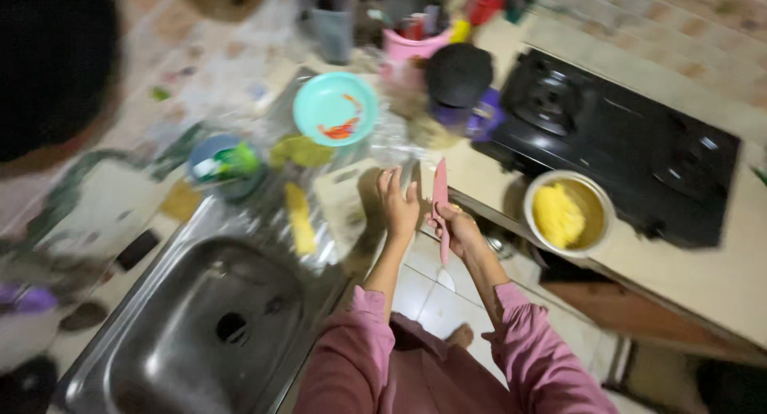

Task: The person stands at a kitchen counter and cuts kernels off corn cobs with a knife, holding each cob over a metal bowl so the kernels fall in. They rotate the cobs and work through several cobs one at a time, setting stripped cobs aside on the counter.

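In the head view, the picture is blurred by motion. The right hand (458, 232) sits just right of the frame's centre, its grip pressed together around the handle of a pink knife (439, 198); the blade points up toward the top of the frame and the handle end hangs down below the fist. The left hand (398, 202) is just beside it on the left, fingers spread and raised, its grip pinching nothing, and its fingertips are over the edge of the worktop (471, 174). Whether the left hand touches the blade cannot be told.

Both forearms come up from the bottom centre in pink sleeves (527, 358). To the right of the hands, a metal bowl (595, 198) holding yellow food (558, 216) rests on the worktop, just in front of a black two-burner stove (623, 134). In the lower left lies a steel sink (200, 326). Above the hands, in the upper centre, stands a turquoise bowl (335, 103) with something orange inside, and right of it a dark round lid (458, 73). A yellow oblong thing (300, 219) lies on the drainboard left of the hands.
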